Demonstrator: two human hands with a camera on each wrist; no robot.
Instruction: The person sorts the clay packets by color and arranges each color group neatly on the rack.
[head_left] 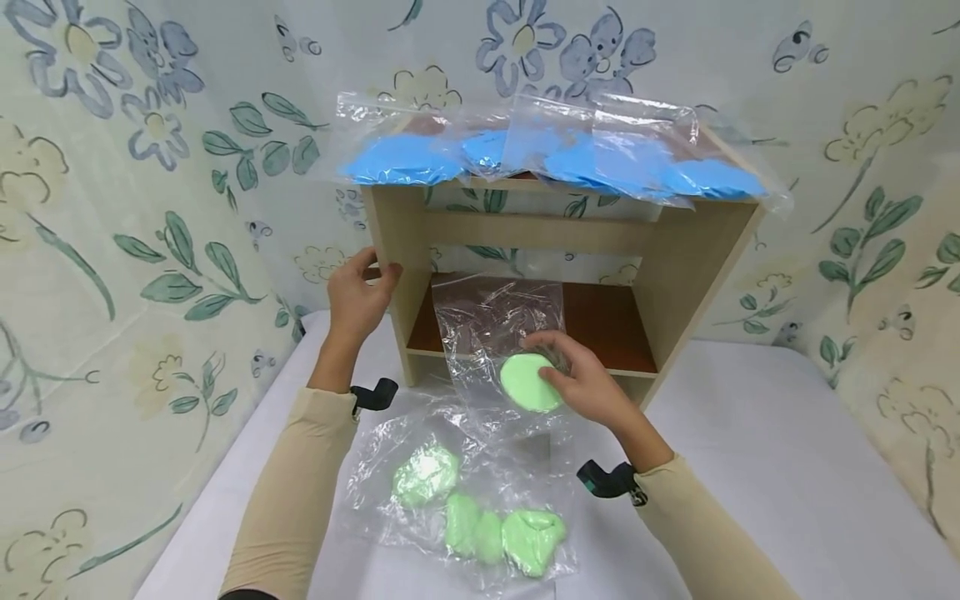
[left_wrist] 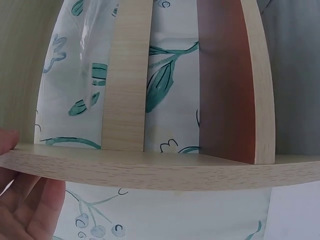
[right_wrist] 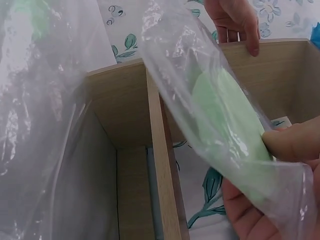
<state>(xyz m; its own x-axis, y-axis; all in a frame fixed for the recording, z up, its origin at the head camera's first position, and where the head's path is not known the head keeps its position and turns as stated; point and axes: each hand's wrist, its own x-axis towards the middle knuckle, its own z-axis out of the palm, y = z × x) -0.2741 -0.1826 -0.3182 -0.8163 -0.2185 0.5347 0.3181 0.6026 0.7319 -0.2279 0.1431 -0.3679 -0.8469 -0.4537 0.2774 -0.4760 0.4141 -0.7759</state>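
Observation:
My left hand (head_left: 358, 296) grips the left side panel (head_left: 407, 250) of a small wooden shelf. In the left wrist view, thumb and fingers lie on opposite sides of the panel's front edge (left_wrist: 150, 172). With my right hand (head_left: 588, 385) I pinch a clear plastic bag (head_left: 480, 312) in front of the lower board. A flat, round, pale green piece (head_left: 527, 383) lies inside that bag; its material cannot be told. The right wrist view shows my thumb pressing on the bag over the green piece (right_wrist: 227, 115).
On the shelf's top lie clear bags with blue contents (head_left: 408, 160), overhanging the front edge. The lower board (head_left: 600, 321) is brown. Nearer me, clear bags with several green lumps (head_left: 426, 475) rest on the white tabletop (head_left: 750, 433). Flower-patterned cloth (head_left: 172, 250) stands behind and beside.

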